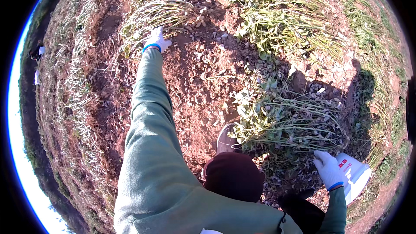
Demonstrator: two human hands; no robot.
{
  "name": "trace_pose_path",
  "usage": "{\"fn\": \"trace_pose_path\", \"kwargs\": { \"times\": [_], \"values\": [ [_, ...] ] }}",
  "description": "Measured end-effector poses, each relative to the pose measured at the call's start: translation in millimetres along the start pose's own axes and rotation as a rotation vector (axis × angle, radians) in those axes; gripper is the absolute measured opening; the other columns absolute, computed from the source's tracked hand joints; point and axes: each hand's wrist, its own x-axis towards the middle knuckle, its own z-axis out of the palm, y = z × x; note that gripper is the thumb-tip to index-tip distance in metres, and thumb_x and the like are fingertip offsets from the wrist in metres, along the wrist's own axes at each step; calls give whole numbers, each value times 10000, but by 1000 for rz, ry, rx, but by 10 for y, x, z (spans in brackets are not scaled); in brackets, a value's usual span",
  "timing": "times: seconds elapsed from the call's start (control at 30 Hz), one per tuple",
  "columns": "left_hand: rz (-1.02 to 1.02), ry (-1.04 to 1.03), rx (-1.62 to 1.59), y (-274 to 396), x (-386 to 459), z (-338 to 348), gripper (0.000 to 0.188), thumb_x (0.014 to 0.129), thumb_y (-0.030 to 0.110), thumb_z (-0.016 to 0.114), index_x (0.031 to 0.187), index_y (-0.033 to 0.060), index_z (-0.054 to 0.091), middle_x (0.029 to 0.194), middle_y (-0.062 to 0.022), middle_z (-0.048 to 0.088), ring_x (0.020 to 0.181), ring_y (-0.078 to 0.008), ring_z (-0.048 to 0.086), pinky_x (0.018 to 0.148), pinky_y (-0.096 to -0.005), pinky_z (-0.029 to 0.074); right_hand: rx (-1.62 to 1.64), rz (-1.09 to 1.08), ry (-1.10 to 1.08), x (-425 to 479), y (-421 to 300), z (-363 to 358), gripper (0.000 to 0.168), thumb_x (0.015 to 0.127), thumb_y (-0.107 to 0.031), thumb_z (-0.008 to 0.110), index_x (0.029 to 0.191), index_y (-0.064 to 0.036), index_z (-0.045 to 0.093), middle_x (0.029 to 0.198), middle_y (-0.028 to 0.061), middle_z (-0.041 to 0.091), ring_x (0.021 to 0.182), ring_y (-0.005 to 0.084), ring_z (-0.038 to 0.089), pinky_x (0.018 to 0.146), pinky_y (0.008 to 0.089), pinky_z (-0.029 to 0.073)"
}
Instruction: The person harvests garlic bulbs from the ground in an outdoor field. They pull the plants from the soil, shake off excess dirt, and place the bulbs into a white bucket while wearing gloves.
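My left hand (156, 40), in a white knit glove with a blue cuff, reaches far forward with the arm outstretched. Its fingers lie at the near edge of a bundle of pulled peanut plants (159, 14), thumb held apart. Pale pods (202, 18) show at the bundle's right end. On the right, my gloved right hand (328, 169) hangs between a second heap of peanut plants (292, 123) and a white plastic bucket (356, 177) with red writing. Its thumb and fingers are apart, and nothing shows between them. The bucket is partly hidden behind this hand.
Another heap of peanut plants (286, 19) lies ahead to the right. Reddish soil (201, 94) with dry leaves runs between the heaps. My dark shoe (227, 138) touches or nearly touches the nearer heap. Rows of plants (81, 81) stretch along the left, with people (36, 52) far off.
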Motion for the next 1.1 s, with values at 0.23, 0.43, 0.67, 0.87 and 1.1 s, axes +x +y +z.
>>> {"fn": "trace_pose_path", "kwargs": {
  "times": [0.23,0.43,0.67,0.87,1.1],
  "values": [
    [-48,-125,130,214,9,-160,861,782,497,738,1479,135,386,1470,-131,466,1297,-301,520,1049,-448,467,27,80,-12,-14,-44,34,314,863,-102,668,1153,17,652,1121,201,676,1055,353,645,919,382,504],
    [-38,92,99,497,-228,-152,407,891,464,596,1184,192,673,1109,-111,704,1021,-310,668,859,-452,525,27,-6,-24,42,45,126,322,863,-97,674,1163,17,649,1122,189,682,1030,315,665,895,356,517],
    [113,443,16,811,-845,-455,322,916,406,572,906,125,728,906,-135,713,879,-347,678,784,-464,526,149,-95,-128,240,238,61,309,852,-86,677,1144,9,653,1058,179,693,965,303,682,856,364,530],
    [101,500,-277,1137,-1412,-1295,341,927,430,571,1054,158,733,941,-146,714,892,-347,681,797,-433,527,121,-355,-14,416,280,-180,308,862,-91,669,1160,-18,641,1054,162,681,943,298,676,816,371,535],
    [162,704,-382,1903,-2252,-2179,350,922,409,577,1040,119,734,969,-155,709,895,-347,677,810,-401,519,154,-435,82,-357,678,-207,299,859,-126,674,1139,-24,666,1060,167,691,954,310,679,852,369,535]
  ]
}}
